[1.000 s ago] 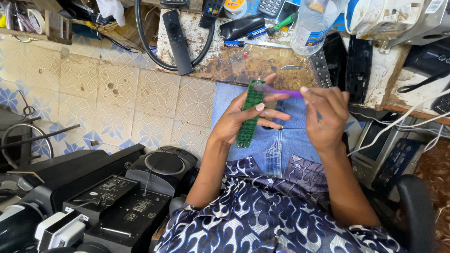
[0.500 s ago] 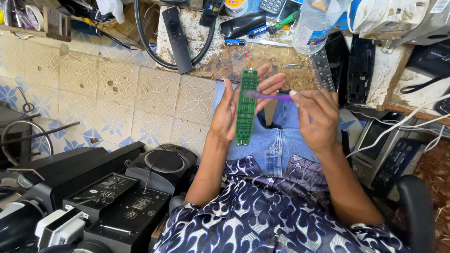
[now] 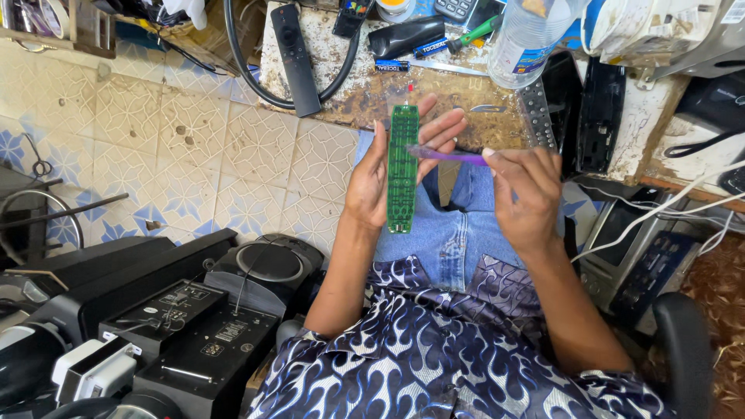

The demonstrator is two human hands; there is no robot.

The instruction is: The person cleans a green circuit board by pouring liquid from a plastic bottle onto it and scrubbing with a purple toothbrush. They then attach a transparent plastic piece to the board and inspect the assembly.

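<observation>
While we sit with our knees in blue jeans (image 3: 458, 233) under the view, our left hand (image 3: 380, 182) holds a long green circuit board (image 3: 403, 167) upright over our lap. The thumb lies along the board's left edge and the fingers (image 3: 442, 128) spread out behind it on the right, so the hand is partly open but has a firm hold. Our right hand (image 3: 524, 194) is curled closed around a thin purple tool (image 3: 446, 155), which looks like a toothbrush handle, though we cannot tell for sure. The tool lies roughly level, and its far end touches the right edge of the board or sits just beside it.

Just beyond the board's top end lies the worn, stained surface (image 3: 372, 97). On it we see a slim black remote control (image 3: 295, 58) partly ringed by a loop of black cable (image 3: 248, 77), a small battery (image 3: 392, 67), a clear plastic bottle (image 3: 531, 39) and a grey rubber keypad (image 3: 535, 112). To our left, black audio equipment (image 3: 202, 326) stands on the patterned tile floor (image 3: 155, 140).
</observation>
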